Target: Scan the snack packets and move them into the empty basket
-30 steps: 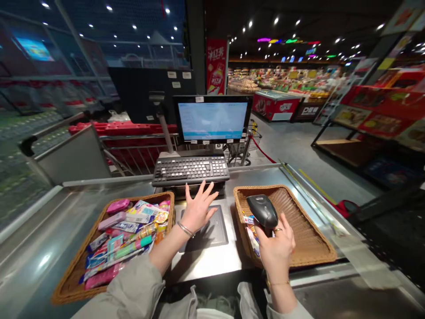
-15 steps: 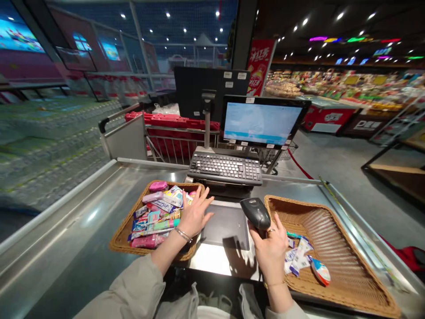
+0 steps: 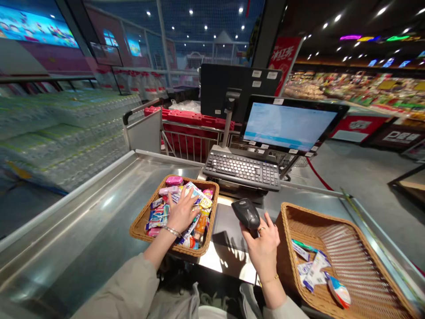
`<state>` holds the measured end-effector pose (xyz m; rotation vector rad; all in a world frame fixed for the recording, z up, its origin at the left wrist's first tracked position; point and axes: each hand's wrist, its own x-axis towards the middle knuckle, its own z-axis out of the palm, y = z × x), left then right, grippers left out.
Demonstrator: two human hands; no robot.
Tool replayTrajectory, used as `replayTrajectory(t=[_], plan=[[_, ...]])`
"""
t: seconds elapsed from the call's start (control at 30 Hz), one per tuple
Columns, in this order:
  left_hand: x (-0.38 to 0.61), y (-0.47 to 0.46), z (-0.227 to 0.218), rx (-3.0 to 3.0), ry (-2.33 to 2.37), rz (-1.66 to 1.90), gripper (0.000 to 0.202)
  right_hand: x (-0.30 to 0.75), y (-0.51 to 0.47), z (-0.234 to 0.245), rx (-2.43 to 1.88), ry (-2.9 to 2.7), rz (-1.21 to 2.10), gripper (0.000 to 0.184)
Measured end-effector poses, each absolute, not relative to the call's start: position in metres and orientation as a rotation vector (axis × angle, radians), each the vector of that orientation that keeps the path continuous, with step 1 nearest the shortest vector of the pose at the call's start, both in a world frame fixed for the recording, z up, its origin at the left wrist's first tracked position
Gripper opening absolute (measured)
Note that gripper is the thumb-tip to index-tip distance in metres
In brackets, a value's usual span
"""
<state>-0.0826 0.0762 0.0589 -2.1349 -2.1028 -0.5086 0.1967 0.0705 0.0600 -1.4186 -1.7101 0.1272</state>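
Observation:
My left hand (image 3: 182,212) lies over the packets in the left wicker basket (image 3: 136,229), its fingers spread and touching the goods. Around it are a pink packet (image 3: 174,180), an orange bottle (image 3: 200,225) and several other small wrapped items; some are hidden under the hand. In my right hand (image 3: 264,246) is a black barcode scanner (image 3: 245,213), its head pointing up and left, above the counter between the two baskets. The right wicker basket (image 3: 365,248) holds several white-and-purple packets (image 3: 317,269), a green toothbrush-like stick (image 3: 303,245) and a red, white and blue egg-shaped pack (image 3: 339,292).
A black keyboard (image 3: 242,169) and a lit monitor (image 3: 288,126) stand behind the counter's middle, beside a second screen (image 3: 232,91) seen from the back. The metal counter (image 3: 109,195) has a raised rim. A trolley (image 3: 189,139) stands beyond it.
My left hand has moved from the basket's right edge onto the packets inside it. My right hand still holds the scanner. The camera view has turned slightly left.

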Motion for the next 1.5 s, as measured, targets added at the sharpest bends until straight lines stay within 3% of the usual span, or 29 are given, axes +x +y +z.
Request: replayTrajectory(t=[0.43, 0.77, 1.5], plan=[[-0.095, 0.083, 0.044, -2.010, -2.266, -0.431, 0.018, 0.183, 0.074, 0.058, -1.422, -1.765, 0.174, 0.031], [-0.092, 0.091, 0.038, -1.996, -2.256, -0.432, 0.029, 0.183, 0.075, 0.056, -1.429, -1.779, 0.196, 0.029], [-0.089, 0.088, 0.029, -1.916, -2.338, -0.587, 0.025, 0.185, 0.071, 0.054, -1.413, -1.745, 0.230, 0.029]])
